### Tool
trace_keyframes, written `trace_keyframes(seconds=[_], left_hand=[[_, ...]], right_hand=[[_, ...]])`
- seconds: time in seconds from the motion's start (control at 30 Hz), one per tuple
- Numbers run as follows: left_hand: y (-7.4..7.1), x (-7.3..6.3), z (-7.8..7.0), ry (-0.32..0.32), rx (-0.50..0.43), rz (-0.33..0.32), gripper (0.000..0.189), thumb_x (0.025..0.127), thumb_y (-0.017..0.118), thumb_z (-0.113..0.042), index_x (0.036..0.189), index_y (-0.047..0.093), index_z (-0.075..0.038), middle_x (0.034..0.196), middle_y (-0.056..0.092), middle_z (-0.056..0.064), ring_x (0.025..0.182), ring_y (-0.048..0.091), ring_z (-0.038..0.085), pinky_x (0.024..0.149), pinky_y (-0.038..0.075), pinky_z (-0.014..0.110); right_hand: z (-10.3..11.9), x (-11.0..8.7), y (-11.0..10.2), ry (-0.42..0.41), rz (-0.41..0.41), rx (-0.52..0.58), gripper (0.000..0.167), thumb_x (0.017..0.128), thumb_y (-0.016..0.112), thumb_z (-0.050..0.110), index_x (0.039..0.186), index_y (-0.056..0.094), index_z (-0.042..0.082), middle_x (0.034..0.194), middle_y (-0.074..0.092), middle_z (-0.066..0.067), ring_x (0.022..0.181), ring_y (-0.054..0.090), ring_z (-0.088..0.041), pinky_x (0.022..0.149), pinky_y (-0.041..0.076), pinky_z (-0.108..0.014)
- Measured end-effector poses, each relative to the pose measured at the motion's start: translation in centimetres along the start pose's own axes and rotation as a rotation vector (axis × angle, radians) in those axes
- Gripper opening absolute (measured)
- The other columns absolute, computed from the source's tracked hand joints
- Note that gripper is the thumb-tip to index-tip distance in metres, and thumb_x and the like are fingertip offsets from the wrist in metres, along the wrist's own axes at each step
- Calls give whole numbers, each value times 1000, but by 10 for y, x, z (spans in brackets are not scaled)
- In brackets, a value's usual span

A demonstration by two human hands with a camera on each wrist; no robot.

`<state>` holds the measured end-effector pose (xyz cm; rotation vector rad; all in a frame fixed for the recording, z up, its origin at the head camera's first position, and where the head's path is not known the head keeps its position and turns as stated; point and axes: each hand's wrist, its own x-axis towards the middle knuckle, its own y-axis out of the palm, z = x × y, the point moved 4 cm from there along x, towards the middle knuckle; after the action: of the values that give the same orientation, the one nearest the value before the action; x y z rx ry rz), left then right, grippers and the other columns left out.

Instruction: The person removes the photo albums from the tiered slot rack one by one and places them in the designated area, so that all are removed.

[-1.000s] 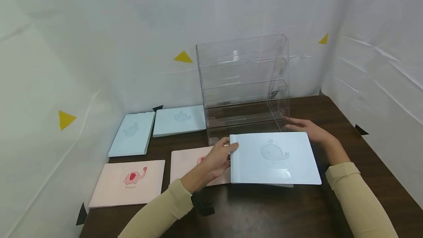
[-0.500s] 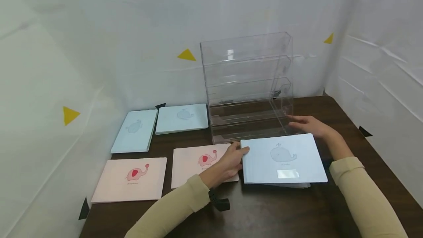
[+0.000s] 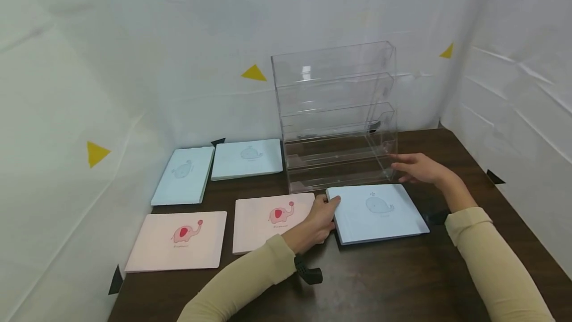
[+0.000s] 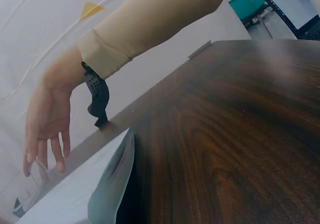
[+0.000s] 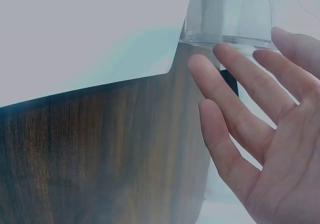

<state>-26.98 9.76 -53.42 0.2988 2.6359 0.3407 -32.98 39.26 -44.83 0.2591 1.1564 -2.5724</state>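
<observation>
A light-blue booklet (image 3: 380, 220) with a whale drawing lies on the dark wooden table, in front of a clear acrylic rack (image 3: 339, 156). My left hand (image 3: 318, 221) pinches its left edge, thumb on top. In the left wrist view the near corner of the booklet (image 4: 112, 176) gapes a little between cover and pages. My right hand (image 3: 420, 168) is beside the lower right side of the rack, fingers loosely extended and holding nothing. The right wrist view has this hand (image 5: 270, 119) with fingers spread, near the rack's base (image 5: 227, 38); contact is hard to tell.
Two pink elephant booklets lie to the left, the nearer one (image 3: 178, 242) at the front and another (image 3: 263, 212) partly behind my left hand. Two more blue whale booklets, one upright (image 3: 180, 183) and one sideways (image 3: 246, 160), lie farther back. White sheeting (image 3: 201, 39) surrounds the table.
The whale booklet has been lowered from a raised, tilted pose to the table, its cover now flatter. My left hand has moved right with it. The right hand stays by the rack.
</observation>
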Motion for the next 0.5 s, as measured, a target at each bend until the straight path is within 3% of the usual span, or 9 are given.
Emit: trace_keyframes(seconds=[0.1, 0.2, 0.33, 0.43, 0.5], left_hand=[[-1, 0, -1, -16, -25, 8, 50, 111, 56, -23, 151, 37, 1, 142, 53, 22, 129, 60, 35, 110, 53, 59], [0, -2, -6, -77, -51, 40, 61, 110, 54, -23, 160, 30, 3, 156, 45, 25, 139, 54, 37, 116, 48, 61], [-1, -10, -16, -155, -64, 55, 82, 106, 57, -24, 170, 13, 1, 175, 21, 28, 160, 30, 41, 123, 36, 68], [-2, -16, -24, -164, -62, 60, 86, 103, 60, -24, 170, 11, -1, 177, 13, 28, 165, 17, 41, 123, 30, 74], [-3, -19, -28, -159, -56, 88, 83, 103, 58, -26, 169, 14, -1, 177, 13, 27, 166, 15, 40, 123, 28, 76]], right_hand=[[1, 0, 1, 8, -2, -3, 70, 115, 51, 44, 167, 32, 0, 161, 41, -40, 118, 74, -41, 104, 57, -61], [1, 0, 1, 18, 0, -6, 73, 114, 51, 47, 167, 32, 0, 161, 41, -40, 119, 74, -41, 105, 57, -61], [0, 0, 0, 32, 0, -8, 74, 114, 51, 47, 167, 31, 0, 161, 41, -40, 121, 73, -43, 105, 56, -62], [0, 0, 1, 33, 3, -10, 73, 114, 50, 46, 168, 30, 0, 162, 39, -40, 122, 72, -44, 105, 56, -63], [0, 0, 1, 31, 3, -12, 73, 115, 50, 46, 168, 29, 1, 162, 39, -41, 122, 72, -44, 105, 56, -63]])
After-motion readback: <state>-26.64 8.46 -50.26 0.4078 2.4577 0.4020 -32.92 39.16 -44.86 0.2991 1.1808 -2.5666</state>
